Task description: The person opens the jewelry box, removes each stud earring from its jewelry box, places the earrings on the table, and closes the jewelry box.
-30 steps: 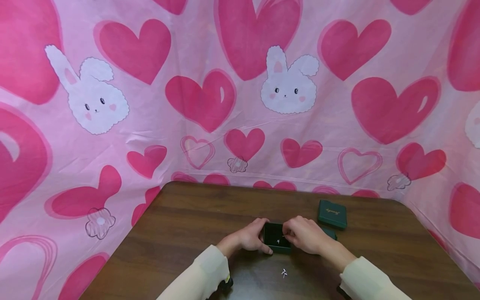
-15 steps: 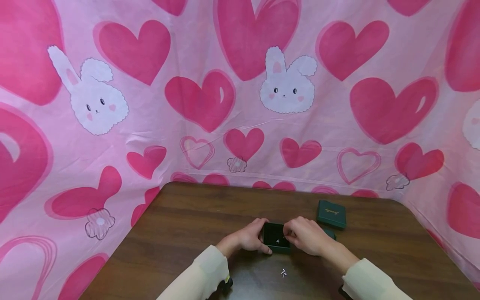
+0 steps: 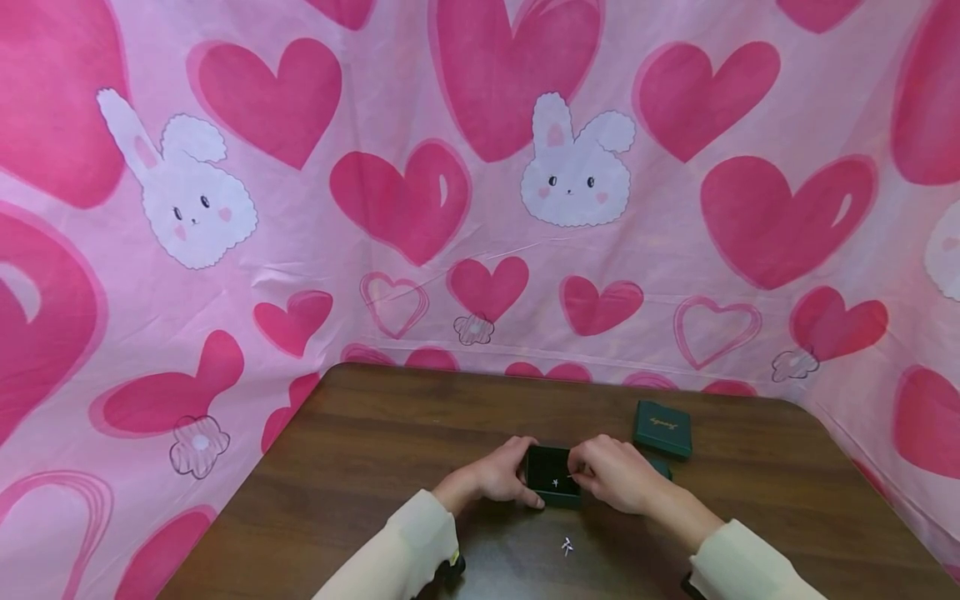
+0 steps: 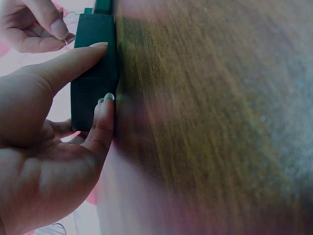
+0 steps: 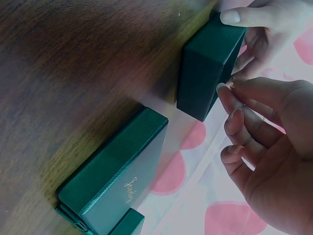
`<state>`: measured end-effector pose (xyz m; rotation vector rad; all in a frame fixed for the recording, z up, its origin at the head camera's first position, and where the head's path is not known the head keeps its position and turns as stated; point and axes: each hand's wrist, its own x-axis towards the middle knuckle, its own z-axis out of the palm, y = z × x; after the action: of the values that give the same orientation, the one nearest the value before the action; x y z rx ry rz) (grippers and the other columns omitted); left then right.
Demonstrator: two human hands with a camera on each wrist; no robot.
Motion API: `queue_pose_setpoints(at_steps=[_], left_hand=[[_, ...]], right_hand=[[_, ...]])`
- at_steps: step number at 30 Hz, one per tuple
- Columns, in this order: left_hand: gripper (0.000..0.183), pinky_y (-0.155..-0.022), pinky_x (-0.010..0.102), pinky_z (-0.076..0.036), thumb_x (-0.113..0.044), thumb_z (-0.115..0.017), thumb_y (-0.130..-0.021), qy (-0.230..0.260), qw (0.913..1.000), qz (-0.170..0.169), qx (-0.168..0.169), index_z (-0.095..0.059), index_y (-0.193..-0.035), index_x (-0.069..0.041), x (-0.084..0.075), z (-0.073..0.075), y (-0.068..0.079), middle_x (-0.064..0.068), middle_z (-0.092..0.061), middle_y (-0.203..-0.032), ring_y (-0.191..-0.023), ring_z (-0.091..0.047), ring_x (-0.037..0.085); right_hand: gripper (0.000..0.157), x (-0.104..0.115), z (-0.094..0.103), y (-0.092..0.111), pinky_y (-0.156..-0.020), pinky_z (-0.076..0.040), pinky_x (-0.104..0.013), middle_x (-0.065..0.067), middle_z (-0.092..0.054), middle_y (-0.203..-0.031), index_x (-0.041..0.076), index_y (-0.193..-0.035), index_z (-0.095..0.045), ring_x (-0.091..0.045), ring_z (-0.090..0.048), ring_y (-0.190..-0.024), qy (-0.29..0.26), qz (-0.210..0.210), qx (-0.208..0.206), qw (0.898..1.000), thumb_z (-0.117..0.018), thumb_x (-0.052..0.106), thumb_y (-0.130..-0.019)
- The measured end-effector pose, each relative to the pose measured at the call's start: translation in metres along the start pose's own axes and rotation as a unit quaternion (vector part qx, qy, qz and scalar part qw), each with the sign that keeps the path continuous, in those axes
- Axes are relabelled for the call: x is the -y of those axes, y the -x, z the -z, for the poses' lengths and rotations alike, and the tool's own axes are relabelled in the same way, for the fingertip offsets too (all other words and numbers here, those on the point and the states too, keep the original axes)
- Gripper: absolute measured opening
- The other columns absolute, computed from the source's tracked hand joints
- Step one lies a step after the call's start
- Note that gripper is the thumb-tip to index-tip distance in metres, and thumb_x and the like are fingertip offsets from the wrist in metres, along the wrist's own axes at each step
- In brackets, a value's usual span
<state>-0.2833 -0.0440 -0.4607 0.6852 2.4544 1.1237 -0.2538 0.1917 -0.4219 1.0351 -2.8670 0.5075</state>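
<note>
A dark green open-topped jewellery box (image 3: 564, 501) stands on the table, its inside black. My left hand (image 3: 498, 471) grips its left end, with the thumb on the near wall and fingers round the far side. Over the box's right end, my right hand (image 3: 611, 471) pinches a tiny silvery piece (image 5: 232, 82) between thumb and forefinger; its exact kind is too small to tell. A small star-shaped silvery piece (image 3: 556, 482) shows inside the box. On the table in front of the box lie several small silvery pieces (image 3: 567, 546) close together.
A green lid (image 3: 663, 429) with gold script lies at the back right. Beside it, partly hidden behind my right hand, is another small green piece (image 3: 660, 467). The brown wooden table (image 3: 420, 408) ends at a pink heart-patterned cloth (image 3: 495, 233) behind.
My right hand and sleeve have shifted very slightly to the right, still pinching at the box's right end. The left hand, the box and the loose pieces stay put.
</note>
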Motion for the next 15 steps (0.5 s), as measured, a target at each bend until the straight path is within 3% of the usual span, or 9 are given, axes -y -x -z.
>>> queue_pose_setpoints(at_steps=[15], left_hand=[[0.076,-0.088,0.030,-0.044,-0.015,-0.091,-0.076,-0.009,1.0000,0.001,-0.001,-0.048,-0.139,-0.009,0.0006,-0.0007,-0.0010,0.004,-0.049,-0.121,-0.096,-0.050,0.015]], right_hand=[[0.009,0.0003,0.0029,0.0062,-0.058,-0.046,-0.026,0.016,-0.062,-0.078,0.019,-0.085,-0.074,0.000,-0.052,-0.068,-0.014,-0.003,0.013,1.000,-0.077,0.011,-0.089]])
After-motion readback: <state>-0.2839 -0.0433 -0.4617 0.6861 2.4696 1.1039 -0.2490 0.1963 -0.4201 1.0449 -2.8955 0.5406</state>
